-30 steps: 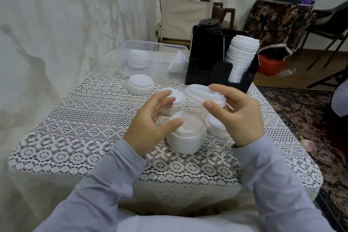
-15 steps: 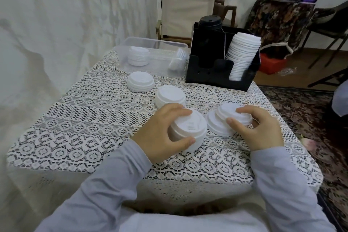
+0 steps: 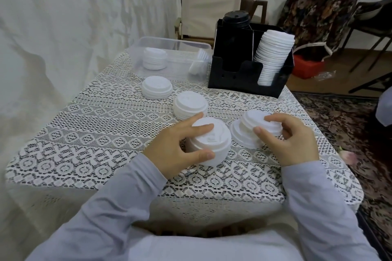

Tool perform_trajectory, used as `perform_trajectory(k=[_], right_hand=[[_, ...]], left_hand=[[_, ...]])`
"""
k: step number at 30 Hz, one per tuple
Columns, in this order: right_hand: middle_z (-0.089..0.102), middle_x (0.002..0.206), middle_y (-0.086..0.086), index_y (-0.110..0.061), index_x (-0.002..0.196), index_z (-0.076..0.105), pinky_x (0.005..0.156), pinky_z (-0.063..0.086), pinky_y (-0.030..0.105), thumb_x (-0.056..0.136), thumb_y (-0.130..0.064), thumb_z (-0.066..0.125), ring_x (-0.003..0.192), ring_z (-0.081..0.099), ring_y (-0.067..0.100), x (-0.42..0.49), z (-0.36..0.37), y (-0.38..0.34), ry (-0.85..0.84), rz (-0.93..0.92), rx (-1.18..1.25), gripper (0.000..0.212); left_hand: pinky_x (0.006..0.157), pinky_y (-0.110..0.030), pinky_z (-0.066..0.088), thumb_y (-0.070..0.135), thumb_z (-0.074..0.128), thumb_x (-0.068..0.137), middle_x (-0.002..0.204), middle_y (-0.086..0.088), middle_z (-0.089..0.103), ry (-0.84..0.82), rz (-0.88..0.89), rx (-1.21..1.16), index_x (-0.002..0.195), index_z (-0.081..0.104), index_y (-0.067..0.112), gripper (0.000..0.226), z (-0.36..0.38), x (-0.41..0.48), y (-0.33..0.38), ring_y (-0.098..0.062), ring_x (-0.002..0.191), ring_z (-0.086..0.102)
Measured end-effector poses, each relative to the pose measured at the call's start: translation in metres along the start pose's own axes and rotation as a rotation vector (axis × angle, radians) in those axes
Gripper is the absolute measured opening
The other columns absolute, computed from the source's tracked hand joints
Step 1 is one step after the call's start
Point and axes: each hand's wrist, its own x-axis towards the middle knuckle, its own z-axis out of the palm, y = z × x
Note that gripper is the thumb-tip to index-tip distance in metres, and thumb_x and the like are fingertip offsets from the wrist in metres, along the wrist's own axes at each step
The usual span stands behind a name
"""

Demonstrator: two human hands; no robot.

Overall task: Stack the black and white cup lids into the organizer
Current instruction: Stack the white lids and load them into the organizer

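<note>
A black organizer (image 3: 237,82) stands at the table's far right, with a stack of black lids (image 3: 236,21) in its left slot and a tall stack of white lids (image 3: 273,55) in its right slot. My left hand (image 3: 169,152) grips a short stack of white lids (image 3: 210,142) near the table's middle. To its right, my right hand (image 3: 290,140) curls its fingers round another small pile of white lids (image 3: 248,131), which sits on the cloth. Two more white lid stacks (image 3: 189,105) (image 3: 157,88) lie further back.
A clear plastic bin (image 3: 169,55) at the back holds more white lids. A lace cloth (image 3: 95,133) covers the table. A folding chair (image 3: 210,4) stands behind the table, and a patterned rug (image 3: 350,125) and a red box (image 3: 307,65) lie on the right.
My right hand lowered a lid from in front of the organizer onto the right pile and stays on it. My left hand closed round the middle stack.
</note>
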Motion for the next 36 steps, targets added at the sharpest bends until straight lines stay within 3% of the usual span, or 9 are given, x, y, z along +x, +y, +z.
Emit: perform_trajectory(k=[3, 5, 8, 12, 17, 19, 22, 28, 36], right_hand=[[0.065, 0.106, 0.003, -0.036, 0.085, 0.063, 0.087, 0.052, 0.047, 0.067, -0.028, 0.08, 0.102, 0.061, 0.024, -0.003, 0.002, -0.006, 0.005, 0.001, 0.059, 0.026], [0.064, 0.109, 0.002, -0.035, 0.086, 0.064, 0.09, 0.051, 0.046, 0.067, -0.028, 0.081, 0.105, 0.06, 0.022, -0.006, 0.005, -0.016, -0.006, -0.017, 0.087, 0.026], [0.06, 0.11, -0.006, -0.038, 0.087, 0.062, 0.096, 0.048, 0.043, 0.063, -0.047, 0.081, 0.11, 0.057, 0.018, -0.009, 0.015, -0.035, -0.033, -0.109, 0.062, 0.032], [0.058, 0.112, -0.007, -0.034, 0.09, 0.063, 0.096, 0.047, 0.043, 0.063, -0.052, 0.072, 0.114, 0.055, 0.015, -0.012, 0.034, -0.056, -0.016, -0.223, 0.072, 0.034], [0.055, 0.115, -0.005, -0.025, 0.097, 0.066, 0.094, 0.039, 0.011, 0.065, -0.055, 0.068, 0.11, 0.047, -0.001, -0.013, 0.049, -0.069, 0.065, -0.312, -0.018, 0.044], [0.055, 0.12, -0.004, -0.021, 0.105, 0.067, 0.096, 0.04, 0.014, 0.066, -0.054, 0.068, 0.112, 0.047, -0.002, -0.014, 0.049, -0.068, 0.014, -0.321, -0.019, 0.051], [0.056, 0.125, -0.001, -0.027, 0.115, 0.062, 0.101, 0.045, 0.032, 0.071, -0.044, 0.068, 0.121, 0.05, 0.007, -0.017, 0.047, -0.061, -0.097, -0.321, 0.07, 0.047], [0.062, 0.118, -0.005, -0.035, 0.11, 0.061, 0.095, 0.048, 0.026, 0.077, -0.021, 0.068, 0.115, 0.057, 0.009, -0.022, 0.039, -0.051, -0.123, -0.347, 0.285, 0.036], [0.065, 0.11, -0.015, -0.043, 0.108, 0.067, 0.093, 0.047, 0.023, 0.07, -0.049, 0.075, 0.11, 0.059, 0.012, -0.022, 0.036, -0.04, -0.179, -0.293, 0.459, 0.039]], left_hand=[[0.102, -0.004, 0.011, 0.053, 0.068, 0.059, 0.133, 0.036, 0.026, -0.001, 0.003, 0.019, 0.115, 0.048, 0.05, 0.06, 0.001, -0.001, 0.0, 0.012, 0.127, 0.025], [0.108, -0.012, 0.014, 0.056, 0.071, 0.06, 0.135, 0.034, 0.027, 0.0, 0.025, 0.018, 0.114, 0.047, 0.053, 0.059, 0.001, -0.001, 0.0, 0.01, 0.128, 0.026], [0.113, -0.024, 0.013, 0.068, 0.065, 0.065, 0.141, 0.031, 0.024, 0.04, 0.073, 0.039, 0.12, 0.036, 0.06, 0.063, 0.0, -0.002, -0.001, 0.008, 0.133, 0.022], [0.101, -0.008, 0.032, 0.054, 0.054, 0.076, 0.13, 0.021, 0.048, 0.331, 0.194, -0.081, 0.125, 0.049, 0.035, 0.053, -0.001, -0.001, 0.012, 0.012, 0.122, 0.043], [0.101, -0.004, 0.029, 0.054, 0.052, 0.077, 0.132, 0.023, 0.045, 0.364, 0.173, -0.125, 0.132, 0.045, 0.023, 0.063, 0.005, -0.002, 0.021, 0.015, 0.124, 0.038], [0.103, -0.004, 0.027, 0.06, 0.051, 0.074, 0.138, 0.016, 0.044, 0.355, 0.121, -0.127, 0.136, 0.044, 0.021, 0.074, 0.002, -0.001, 0.018, 0.01, 0.127, 0.036], [0.098, 0.004, 0.02, 0.064, 0.051, 0.069, 0.136, 0.017, 0.038, 0.362, 0.088, -0.084, 0.138, 0.042, 0.018, 0.084, -0.001, 0.001, 0.013, 0.012, 0.126, 0.03], [0.094, 0.007, 0.02, 0.069, 0.056, 0.058, 0.13, 0.02, 0.039, 0.366, 0.056, -0.047, 0.137, 0.045, 0.02, 0.094, -0.003, 0.004, 0.008, 0.009, 0.123, 0.034], [0.097, -0.005, 0.03, 0.088, 0.052, 0.051, 0.117, 0.038, 0.041, 0.336, 0.114, -0.017, 0.128, 0.049, 0.035, 0.094, -0.005, 0.004, 0.005, 0.025, 0.111, 0.038]])
